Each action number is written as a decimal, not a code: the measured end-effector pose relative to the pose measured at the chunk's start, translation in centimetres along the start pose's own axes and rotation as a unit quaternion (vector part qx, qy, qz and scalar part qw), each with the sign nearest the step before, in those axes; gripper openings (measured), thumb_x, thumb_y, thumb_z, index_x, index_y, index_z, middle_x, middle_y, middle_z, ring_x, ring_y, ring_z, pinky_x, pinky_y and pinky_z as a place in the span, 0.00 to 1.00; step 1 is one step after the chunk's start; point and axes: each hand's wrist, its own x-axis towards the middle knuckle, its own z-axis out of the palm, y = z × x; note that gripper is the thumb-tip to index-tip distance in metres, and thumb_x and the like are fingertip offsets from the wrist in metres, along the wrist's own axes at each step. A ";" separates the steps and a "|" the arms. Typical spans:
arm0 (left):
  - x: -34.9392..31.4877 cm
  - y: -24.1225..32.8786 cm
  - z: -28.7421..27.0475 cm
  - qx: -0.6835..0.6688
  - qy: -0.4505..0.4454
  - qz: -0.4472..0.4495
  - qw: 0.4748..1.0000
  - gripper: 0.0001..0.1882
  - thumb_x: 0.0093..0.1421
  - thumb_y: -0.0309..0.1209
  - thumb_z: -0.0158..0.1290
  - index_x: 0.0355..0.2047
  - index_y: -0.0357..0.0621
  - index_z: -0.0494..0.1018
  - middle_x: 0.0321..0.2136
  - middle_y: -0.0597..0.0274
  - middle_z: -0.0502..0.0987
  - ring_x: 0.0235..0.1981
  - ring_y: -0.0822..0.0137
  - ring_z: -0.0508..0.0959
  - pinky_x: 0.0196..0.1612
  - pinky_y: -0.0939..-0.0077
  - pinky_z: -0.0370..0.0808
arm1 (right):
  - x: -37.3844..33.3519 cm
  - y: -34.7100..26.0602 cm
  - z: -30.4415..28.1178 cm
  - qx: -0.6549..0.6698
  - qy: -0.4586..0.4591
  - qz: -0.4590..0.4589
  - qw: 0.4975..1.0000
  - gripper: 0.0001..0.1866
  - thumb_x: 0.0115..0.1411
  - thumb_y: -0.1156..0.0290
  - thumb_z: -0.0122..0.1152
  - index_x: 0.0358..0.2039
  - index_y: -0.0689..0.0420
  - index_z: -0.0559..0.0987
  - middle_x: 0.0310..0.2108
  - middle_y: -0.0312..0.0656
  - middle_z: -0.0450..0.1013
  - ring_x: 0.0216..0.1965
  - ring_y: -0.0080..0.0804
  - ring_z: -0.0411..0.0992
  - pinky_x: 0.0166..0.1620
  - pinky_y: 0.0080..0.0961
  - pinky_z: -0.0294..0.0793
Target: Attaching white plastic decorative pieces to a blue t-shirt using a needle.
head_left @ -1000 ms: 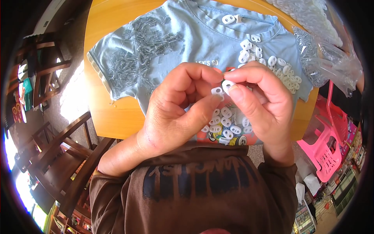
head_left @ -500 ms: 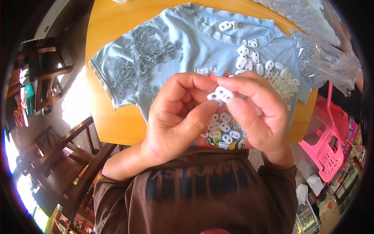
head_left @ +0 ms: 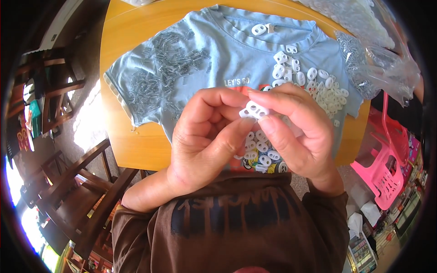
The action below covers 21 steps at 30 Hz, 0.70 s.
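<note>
My left hand (head_left: 198, 141) and my right hand (head_left: 302, 134) meet above a light blue T-shirt (head_left: 227, 57) spread on a table. Between their thumbs and fingertips are small white two-hole cord lock parts (head_left: 257, 110), pressed together; the left fingers pinch the left piece and the right fingers the right one. Whether a spring sits between them is hidden. Below my hands lie several white cord locks (head_left: 262, 146) on the shirt's print. Small metal springs (head_left: 161, 75) cover the left sleeve side. Oval white cord lock pieces (head_left: 300, 78) and smaller white pieces (head_left: 331, 101) lie on the right.
The wooden table (head_left: 125, 150) shows around the shirt. At its right edge sit a clear bag of springs (head_left: 353, 59) and a large clear bag of white parts (head_left: 350, 18). A pink plastic chair (head_left: 382, 182) stands right, dark wooden chairs (head_left: 82, 195) left.
Both hands have shifted very slightly left with the white parts, which are now closer together. The scene has moved a little in view; the piles look the same.
</note>
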 end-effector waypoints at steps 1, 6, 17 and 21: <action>-0.1 0.1 0.0 -0.001 -0.002 0.001 1.000 0.14 0.56 0.17 0.48 0.42 0.39 0.62 0.28 0.64 0.71 0.21 0.82 0.68 0.23 0.90 0.68 | 0.2 0.1 0.1 -0.008 0.010 -0.026 1.000 0.14 0.53 0.82 0.53 0.42 0.65 0.73 0.31 0.43 0.71 0.30 0.28 0.68 0.34 0.21 0.67; -0.9 0.1 -0.4 0.000 -0.035 0.011 0.999 0.16 0.56 0.16 0.46 0.45 0.37 0.60 0.33 0.58 0.73 0.23 0.80 0.71 0.25 0.88 0.71 | -0.4 -1.1 0.1 0.044 -0.007 0.041 0.998 0.14 0.55 0.80 0.51 0.43 0.67 0.73 0.35 0.43 0.70 0.34 0.25 0.67 0.37 0.18 0.67; -3.0 0.7 -1.3 0.021 -0.070 0.075 0.994 0.19 0.56 0.16 0.48 0.47 0.35 0.59 0.36 0.56 0.73 0.29 0.76 0.74 0.29 0.86 0.73 | -0.8 -3.1 1.4 -0.044 -0.025 -0.033 0.998 0.14 0.56 0.79 0.49 0.44 0.66 0.73 0.33 0.42 0.68 0.33 0.26 0.66 0.37 0.19 0.65; -3.6 0.7 -1.7 0.052 -0.060 0.093 0.993 0.19 0.55 0.17 0.50 0.46 0.34 0.60 0.36 0.56 0.73 0.34 0.74 0.75 0.32 0.84 0.73 | -0.7 -3.3 2.0 -0.064 -0.006 -0.067 0.996 0.13 0.53 0.82 0.53 0.41 0.64 0.74 0.30 0.43 0.70 0.29 0.30 0.70 0.33 0.22 0.69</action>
